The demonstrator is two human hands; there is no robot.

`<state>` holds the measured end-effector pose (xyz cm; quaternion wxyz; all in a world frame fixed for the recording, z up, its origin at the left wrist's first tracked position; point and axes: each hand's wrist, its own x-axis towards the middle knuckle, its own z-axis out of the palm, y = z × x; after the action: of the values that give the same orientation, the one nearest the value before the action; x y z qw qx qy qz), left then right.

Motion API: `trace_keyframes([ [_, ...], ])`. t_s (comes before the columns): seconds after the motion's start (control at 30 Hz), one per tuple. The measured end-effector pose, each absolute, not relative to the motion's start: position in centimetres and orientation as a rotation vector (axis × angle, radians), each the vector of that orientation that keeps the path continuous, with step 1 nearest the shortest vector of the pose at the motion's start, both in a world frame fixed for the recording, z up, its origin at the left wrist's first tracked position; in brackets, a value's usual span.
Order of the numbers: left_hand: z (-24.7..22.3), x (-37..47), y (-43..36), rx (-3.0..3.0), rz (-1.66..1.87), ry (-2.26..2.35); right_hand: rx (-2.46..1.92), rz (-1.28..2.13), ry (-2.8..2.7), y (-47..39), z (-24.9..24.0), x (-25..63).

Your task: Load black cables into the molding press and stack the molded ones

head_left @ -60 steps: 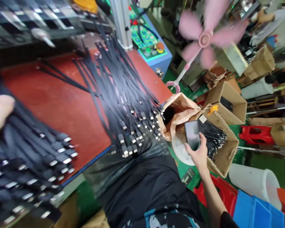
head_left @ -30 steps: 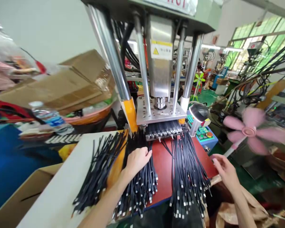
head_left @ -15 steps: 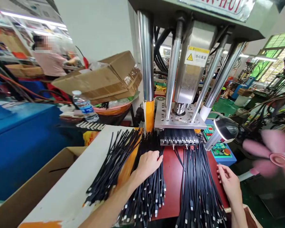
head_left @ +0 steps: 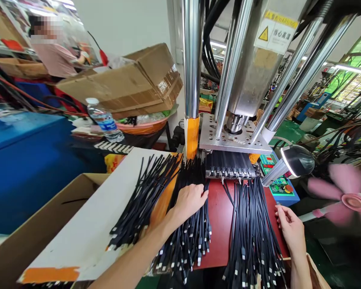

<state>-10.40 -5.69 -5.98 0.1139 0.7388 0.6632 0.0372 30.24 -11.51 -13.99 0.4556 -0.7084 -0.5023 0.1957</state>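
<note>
My left hand [head_left: 191, 200] rests on the middle bundle of black cables [head_left: 188, 241], its fingers curled; what is under them is hidden. Beside the red tabletop's right edge is my right hand [head_left: 290, 226], fingers bent together near the thumb, with nothing clear between them. Another bundle of black cables [head_left: 252, 228] lies between the hands on the red surface [head_left: 219, 224]. A third bundle [head_left: 141, 200] lies on the white board at the left. Under the press plate [head_left: 233, 138] sits a black mould block [head_left: 230, 165] with a row of metal connectors along its front.
Behind the hands stand the press columns [head_left: 191, 60]. A control panel [head_left: 281, 188] and a spinning pink fan [head_left: 353, 200] are at the right. At the left are a water bottle [head_left: 105, 120], a cardboard box [head_left: 123, 84] and a blue cabinet [head_left: 27, 160]. A person [head_left: 52, 52] works behind.
The view has shifted, so the press looks larger and further right, and its top sign has left the picture. Both hands keep nearly the same places and poses.
</note>
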Motion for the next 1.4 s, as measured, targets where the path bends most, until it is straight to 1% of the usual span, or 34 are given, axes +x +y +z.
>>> trace_keyframes([
  [0.1, -6.2, -10.5, -5.7, 2.178, 0.126, 1.931, -1.748, 0.468, -1.22, -11.1, -12.0, 29.2],
  [0.17, -6.3, -10.6, -5.7, 2.184, 0.138, 1.922, -1.686, 0.347, -1.308, -10.2, -9.1, 27.6],
  [0.3, -6.6, -10.6, -5.6, 2.193, 0.161, 1.906, -1.445, 0.259, -1.846, -5.8, -2.1, 22.2],
  [0.4, -6.7, -10.5, -5.6, 2.197, 0.171, 1.911, -1.381, 0.141, -2.217, -0.4, 1.1, 17.3],
  [0.47, -6.6, -10.5, -5.6, 2.2, 0.175, 1.912, -1.446, 0.05, -2.286, 3.5, 1.6, 14.5],
  [0.6, -6.3, -10.4, -5.8, 2.21, 0.192, 1.903, -1.541, -0.044, -2.173, 9.7, 0.9, 10.7],
  [0.73, -6.3, -10.4, -5.9, 2.201, 0.223, 1.891, -1.452, -0.101, -2.127, 12.2, 1.3, 9.4],
  [0.83, -5.5, -10.5, -5.9, 2.19, 0.291, 1.877, -1.366, -0.139, -2.106, 10.2, 1.7, 9.8],
  [0.93, -3.2, -11.2, -6.4, 2.201, 0.406, 1.842, -1.336, -0.159, -2.036, 4.4, 2.3, 11.4],
  [1.0, -1.1, -12.0, -7.4, 2.179, 0.68, 1.78, -1.326, -0.167, -1.923, -0.9, 3.5, 12.7],
  [1.1, 1.7, -13.1, -9.6, 2.044, 1.262, 1.574, -1.212, -0.144, -1.765, -8.4, 6.9, 14.3],
  [1.13, 2.2, -13.3, -10.4, 2.004, 1.353, 1.491, -1.177, -0.111, -1.78, -10.5, 8.2, 14.6],
  [1.2, 2.2, -13.0, -12.0, 1.959, 1.283, 1.312, -1.156, 0.003, -1.867, -13.5, 10.3, 15.0],
  [1.27, 0.9, -11.8, -13.9, 1.83, 1.058, 1.023, -1.181, 0.152, -1.961, -15.4, 11.2, 15.0],
  [1.4, -3.7, -7.1, -18.6, 1.239, 0.704, 0.327, -1.23, 0.364, -2.067, -17.6, 9.3, 14.7],
])
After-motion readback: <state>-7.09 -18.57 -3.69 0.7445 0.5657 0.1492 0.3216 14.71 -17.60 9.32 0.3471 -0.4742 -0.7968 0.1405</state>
